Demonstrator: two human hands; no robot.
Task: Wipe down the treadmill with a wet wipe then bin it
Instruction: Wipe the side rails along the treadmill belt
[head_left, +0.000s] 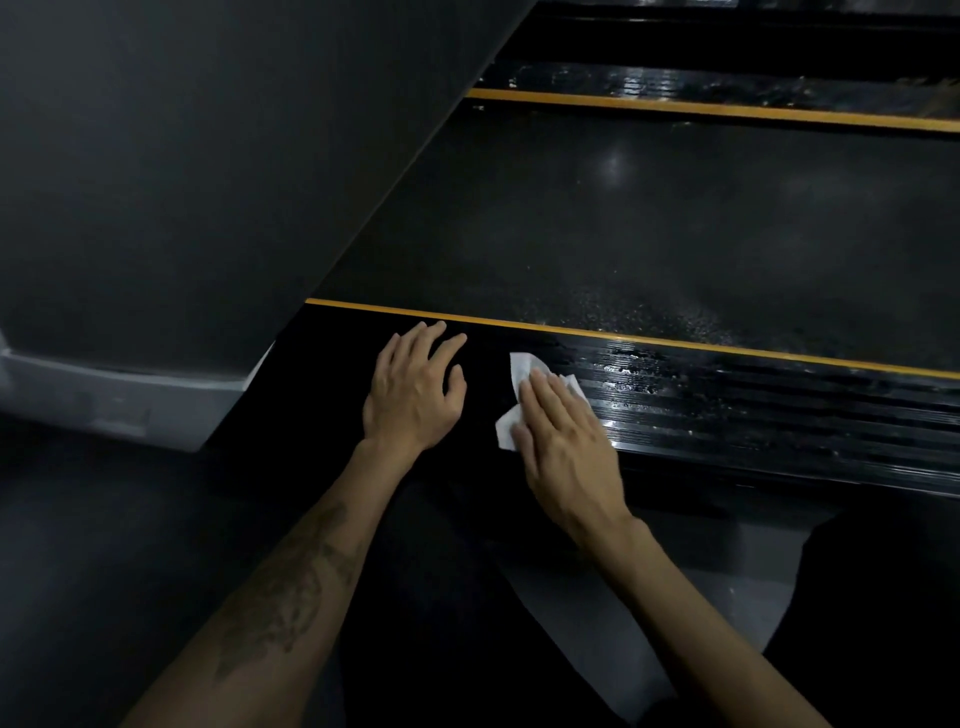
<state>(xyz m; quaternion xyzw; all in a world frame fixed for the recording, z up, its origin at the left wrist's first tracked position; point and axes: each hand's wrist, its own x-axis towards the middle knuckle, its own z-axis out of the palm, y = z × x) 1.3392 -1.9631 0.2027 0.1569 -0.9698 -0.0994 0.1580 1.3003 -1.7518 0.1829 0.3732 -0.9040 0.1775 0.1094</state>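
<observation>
Wipe (519, 400): pressed flat under the right hand (563, 447), fingers straight, on the treadmill (727, 410) side rail.
Left hand (413, 387): fingers spread, rested beside it.

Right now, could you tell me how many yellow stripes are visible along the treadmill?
2. One yellow stripe runs just beyond both hands, between the near side rail and the belt. The other stripe edges the belt's far side. None seems hidden.
</observation>
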